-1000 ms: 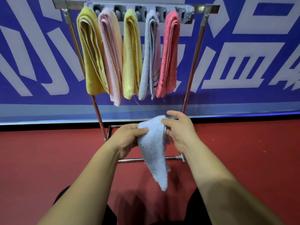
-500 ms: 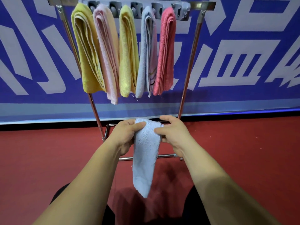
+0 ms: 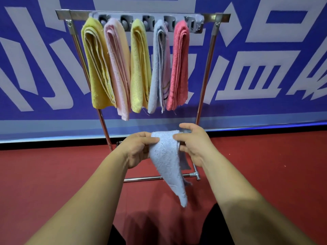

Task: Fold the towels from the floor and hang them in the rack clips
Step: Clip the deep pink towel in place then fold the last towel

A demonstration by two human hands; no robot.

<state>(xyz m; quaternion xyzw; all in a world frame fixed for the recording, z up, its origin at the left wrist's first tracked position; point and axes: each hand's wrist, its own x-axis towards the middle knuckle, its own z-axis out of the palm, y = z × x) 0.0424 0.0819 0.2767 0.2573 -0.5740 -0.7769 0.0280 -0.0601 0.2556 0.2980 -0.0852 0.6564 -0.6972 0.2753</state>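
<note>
Step in hand: you are folding; the pale blue towel (image 3: pixel 166 161) is off the red floor (image 3: pixel 53 174) and not yet a tidy strip.
Towel: it hangs in the lower centre of the frame between your hands, its top edge held level, its tail tapering to a point below, with a second layer showing behind on the right.
Left hand (image 3: pixel 139 149): thumb on the front of the towel's upper left corner, fingers curled behind, clamped on the cloth.
Right hand (image 3: pixel 194 145): thumb and forefinger pinch the upper right corner; the other fingers are tucked behind the towel.
Rack (image 3: pixel 206 82): it stands in the upper centre, five folded towels hanging side by side from the grey clip strip (image 3: pixel 194 23).
Free clip: the one at the strip's right end looks empty, just beside the red towel (image 3: pixel 179 68).
Next move: I judge you need to bring the edges together, square the fold, then lift the folded top up into that right-end clip.
</note>
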